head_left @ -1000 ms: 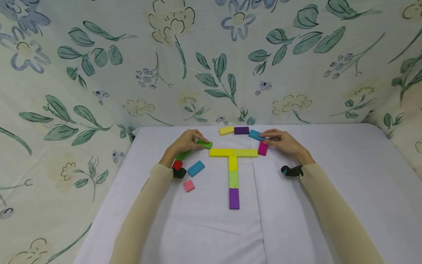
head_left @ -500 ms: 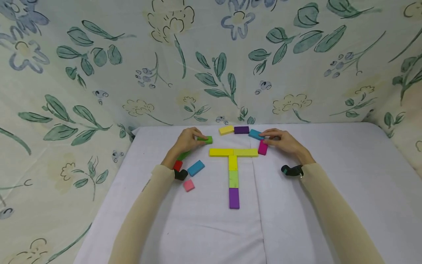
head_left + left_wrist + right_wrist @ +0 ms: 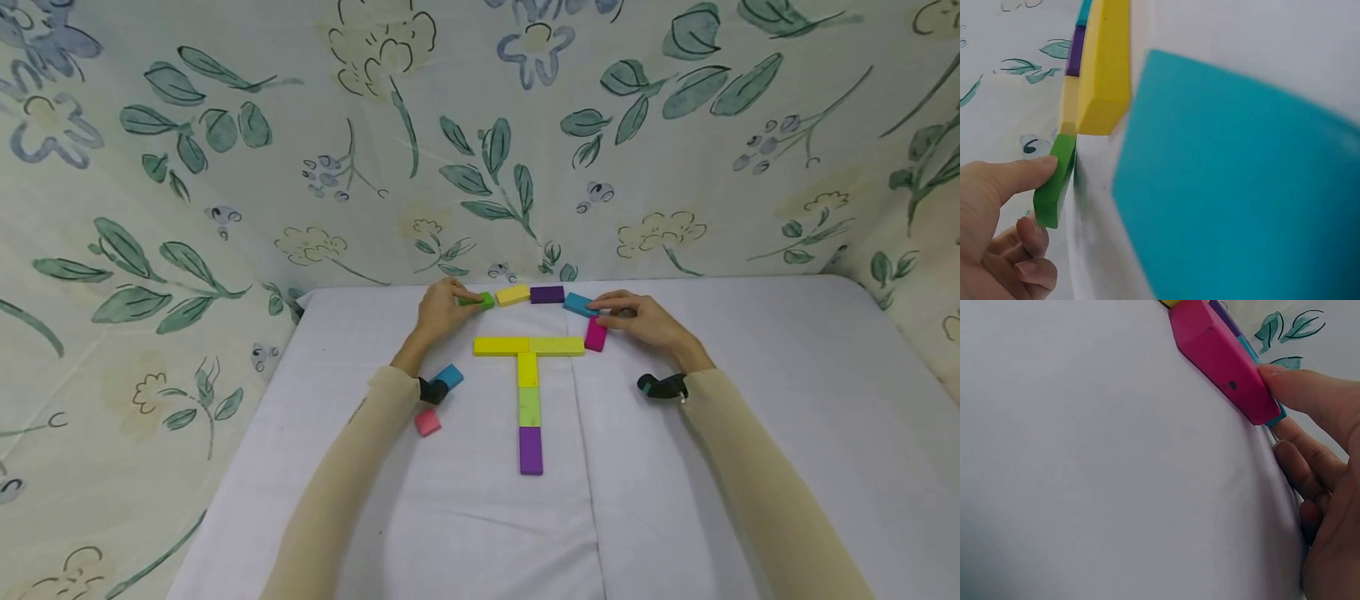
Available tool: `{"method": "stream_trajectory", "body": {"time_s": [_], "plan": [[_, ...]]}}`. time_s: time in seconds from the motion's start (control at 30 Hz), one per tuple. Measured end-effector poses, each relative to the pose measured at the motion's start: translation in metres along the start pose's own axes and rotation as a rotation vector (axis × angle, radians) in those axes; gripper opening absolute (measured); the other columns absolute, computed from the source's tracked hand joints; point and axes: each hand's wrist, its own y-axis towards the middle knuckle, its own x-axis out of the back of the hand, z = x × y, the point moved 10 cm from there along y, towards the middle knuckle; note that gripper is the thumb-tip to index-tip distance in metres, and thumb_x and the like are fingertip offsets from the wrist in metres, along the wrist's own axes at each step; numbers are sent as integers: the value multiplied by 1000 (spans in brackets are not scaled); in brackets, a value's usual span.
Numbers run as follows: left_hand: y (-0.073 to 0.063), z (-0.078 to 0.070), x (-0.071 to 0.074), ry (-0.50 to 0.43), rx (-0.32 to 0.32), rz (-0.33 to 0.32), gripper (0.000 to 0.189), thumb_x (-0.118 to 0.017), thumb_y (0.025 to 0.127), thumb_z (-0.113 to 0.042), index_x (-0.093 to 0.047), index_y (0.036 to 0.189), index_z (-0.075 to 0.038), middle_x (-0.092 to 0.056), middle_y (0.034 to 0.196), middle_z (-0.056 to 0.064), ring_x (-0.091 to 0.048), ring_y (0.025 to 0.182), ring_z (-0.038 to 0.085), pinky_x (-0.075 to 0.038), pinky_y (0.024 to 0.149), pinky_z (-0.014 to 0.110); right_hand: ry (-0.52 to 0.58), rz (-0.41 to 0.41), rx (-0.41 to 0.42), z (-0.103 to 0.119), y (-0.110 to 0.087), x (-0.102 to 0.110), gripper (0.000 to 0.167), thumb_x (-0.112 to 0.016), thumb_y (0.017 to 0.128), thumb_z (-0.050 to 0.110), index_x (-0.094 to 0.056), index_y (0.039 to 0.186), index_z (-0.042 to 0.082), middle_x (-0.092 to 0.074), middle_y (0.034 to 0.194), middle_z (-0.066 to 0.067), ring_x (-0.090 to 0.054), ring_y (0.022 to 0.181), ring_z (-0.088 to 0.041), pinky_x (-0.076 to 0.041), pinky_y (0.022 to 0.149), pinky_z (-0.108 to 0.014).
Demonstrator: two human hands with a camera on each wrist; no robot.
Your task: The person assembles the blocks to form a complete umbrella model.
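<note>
Thumb and fingers of my left hand (image 3: 442, 315) pinch a green block (image 3: 486, 301) on the white cloth, its end close to a pale yellow block (image 3: 513, 295). From there a curved row runs rightward through a dark purple block (image 3: 547, 295), a blue block (image 3: 578, 305) and a magenta block (image 3: 596, 334). My right hand (image 3: 645, 321) holds the blue block's right end, with the thumb beside the magenta block's top in the right wrist view. Below the curve lies a T of yellow blocks (image 3: 501, 346), a light green block (image 3: 529, 407) and a purple block (image 3: 531, 451).
Another blue block (image 3: 453, 375), partly covered by the left wrist camera, lies left of the T with a pink block (image 3: 428, 422) below it. White cloth (image 3: 675, 500) covers the table, and a floral curtain (image 3: 375, 167) hangs right behind its back edge.
My left hand has carried the green block up and to the right, toward the pale yellow block. Its arm now hides the red and darker green blocks. My right hand stays put.
</note>
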Motion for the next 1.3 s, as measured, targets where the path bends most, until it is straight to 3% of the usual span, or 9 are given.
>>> {"method": "stream_trajectory", "body": {"time_s": [0.13,0.4,0.57,0.7,0.83,1.07,1.3], "plan": [[-1,6,-5,38,28,18,22,-82,90,-23,-82,110,-16,-67,108,8,-58,95,24,-42,78,31,10,-1,-6,-1,0,-1,41,-69,100,35,-68,138,17,-45,156,-8,-39,139,-35,-32,118,-61],[-3,7,-7,170,30,127,28,-81,91,-29,-79,119,-27,-66,109,5,-55,91,23,-41,77,32,25,2,7,1,0,-1,40,-69,100,32,-69,137,16,-45,155,-11,-32,147,-37,-23,122,-66],[-5,1,-3,212,-14,76,26,-81,91,-25,-79,117,-22,-67,108,7,-59,93,24,-47,79,35,25,1,3,0,1,-1,40,-69,100,33,-69,137,16,-45,156,-10,-31,148,-37,-22,122,-66],[-4,0,0,199,-10,27,25,-81,91,-26,-80,115,-20,-67,109,6,-60,95,24,-48,80,36,22,-8,-3,-3,2,-1,40,-69,100,34,-70,136,18,-45,156,-9,-31,148,-37,-22,122,-66],[-4,1,-1,192,-3,21,25,-82,90,-27,-81,114,-21,-66,105,5,-57,92,23,-45,78,34,16,-10,-4,-4,2,-1,40,-68,101,35,-69,137,18,-45,156,-9,-32,147,-37,-24,122,-66],[-2,2,-6,194,-15,95,33,-84,88,-32,-79,119,-24,-69,105,6,-55,87,22,-41,73,31,33,-1,-5,-1,0,0,41,-69,100,34,-69,136,16,-45,155,-10,-32,147,-37,-23,122,-65],[4,3,-10,208,-44,239,48,-86,86,-34,-72,132,-27,-69,119,6,-57,101,24,-47,87,39,30,-1,-2,1,0,-1,39,-69,101,33,-70,136,16,-45,155,-11,-32,147,-37,-25,122,-65]]}}
